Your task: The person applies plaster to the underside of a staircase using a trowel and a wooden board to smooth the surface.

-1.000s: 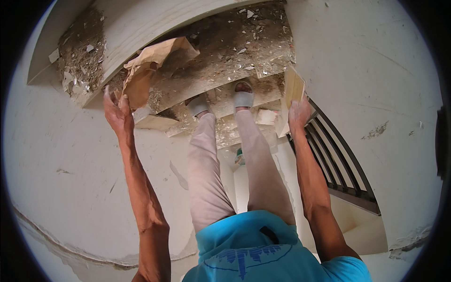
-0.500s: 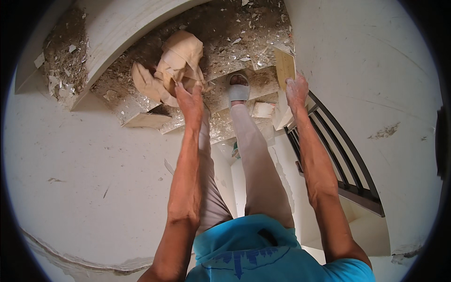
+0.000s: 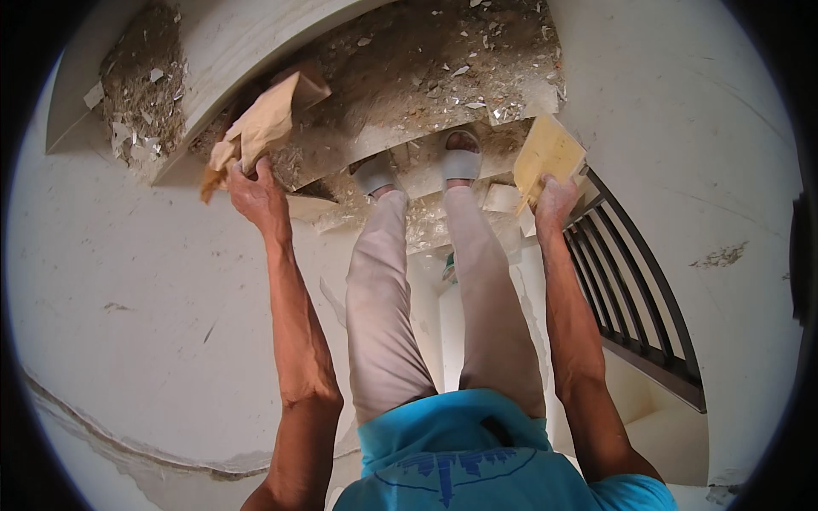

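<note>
My left hand [image 3: 258, 196] is closed on the lower edge of a piece of crumpled tan paper [image 3: 266, 123], possibly a bag. It hangs bunched and slightly blurred over the step at the far left. On the right, my right hand [image 3: 554, 201] grips a yellow plastering float [image 3: 547, 158] near its lower end. The float's flat face is tilted up, beside the top of the black railing; its grip is hidden by my fingers.
Dusty steps [image 3: 400, 72] strewn with plaster chips stretch ahead, under my sandalled feet [image 3: 461, 157]. A curved pale ledge [image 3: 247, 43] bounds them on the left. A black railing [image 3: 635, 272] and a pale wall [image 3: 682, 128] stand at the right.
My left hand has drawn the tan paper leftward, uncovering my left foot and the step. My right hand has turned the float so its broad face shows. The view has shifted slightly.
</note>
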Action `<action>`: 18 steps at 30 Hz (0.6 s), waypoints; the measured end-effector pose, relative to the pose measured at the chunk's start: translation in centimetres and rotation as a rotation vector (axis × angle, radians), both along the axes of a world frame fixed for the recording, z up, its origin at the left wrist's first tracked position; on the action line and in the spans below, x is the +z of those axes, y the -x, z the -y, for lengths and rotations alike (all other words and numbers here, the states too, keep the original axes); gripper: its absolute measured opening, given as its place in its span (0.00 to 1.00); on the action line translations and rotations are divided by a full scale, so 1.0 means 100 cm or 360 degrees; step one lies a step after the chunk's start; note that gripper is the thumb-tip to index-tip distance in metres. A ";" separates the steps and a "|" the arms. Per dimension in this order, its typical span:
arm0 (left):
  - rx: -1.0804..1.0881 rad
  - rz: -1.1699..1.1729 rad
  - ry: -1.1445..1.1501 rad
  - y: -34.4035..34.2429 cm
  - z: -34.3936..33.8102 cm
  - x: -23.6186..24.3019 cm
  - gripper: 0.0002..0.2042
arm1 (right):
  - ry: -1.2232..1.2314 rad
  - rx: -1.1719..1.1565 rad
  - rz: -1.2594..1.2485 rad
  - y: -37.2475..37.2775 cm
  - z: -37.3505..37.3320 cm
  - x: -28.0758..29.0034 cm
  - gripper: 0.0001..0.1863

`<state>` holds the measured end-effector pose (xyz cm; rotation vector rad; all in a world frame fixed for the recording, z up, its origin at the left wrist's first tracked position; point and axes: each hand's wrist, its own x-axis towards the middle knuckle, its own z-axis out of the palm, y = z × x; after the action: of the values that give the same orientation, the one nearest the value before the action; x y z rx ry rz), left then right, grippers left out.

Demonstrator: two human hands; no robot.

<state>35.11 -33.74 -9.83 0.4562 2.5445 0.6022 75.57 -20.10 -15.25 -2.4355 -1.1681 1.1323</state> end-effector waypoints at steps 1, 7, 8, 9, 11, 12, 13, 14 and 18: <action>-0.0037 -0.0202 -0.0019 -0.006 0.001 0.002 0.21 | 0.0021 -0.0164 -0.0033 -0.003 0.003 -0.003 0.16; -0.0714 -0.0666 -0.0289 -0.050 -0.037 0.019 0.24 | 0.0282 -0.0720 -0.0616 -0.025 0.005 -0.041 0.21; -0.0760 -0.0670 -0.0308 -0.058 -0.042 0.016 0.23 | 0.0304 -0.0773 -0.0700 -0.027 0.002 -0.047 0.22; -0.0802 -0.0678 -0.0322 -0.067 -0.045 0.014 0.23 | 0.0331 -0.0822 -0.0787 -0.027 -0.002 -0.052 0.23; -0.0815 -0.0602 -0.0434 -0.085 -0.056 0.012 0.19 | 0.0365 -0.0927 -0.0877 -0.030 -0.008 -0.058 0.24; -0.0796 -0.0401 -0.0397 -0.093 -0.057 0.009 0.18 | 0.0396 -0.0971 -0.0888 -0.021 -0.013 -0.056 0.24; -0.0776 -0.0200 -0.0369 -0.100 -0.056 0.000 0.17 | 0.0417 -0.1016 -0.0900 -0.016 -0.015 -0.055 0.24; -0.0755 0.0002 -0.0341 -0.108 -0.055 -0.011 0.17 | 0.0410 -0.0953 -0.0903 -0.015 -0.014 -0.051 0.24; -0.0534 0.0863 -0.0295 -0.147 -0.061 -0.052 0.18 | 0.0355 -0.0744 -0.0969 -0.021 -0.002 -0.033 0.25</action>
<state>49.85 -27.59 -15.01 0.6642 1.8592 0.7207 77.69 -19.85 -18.60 -2.0807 -0.2886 1.7154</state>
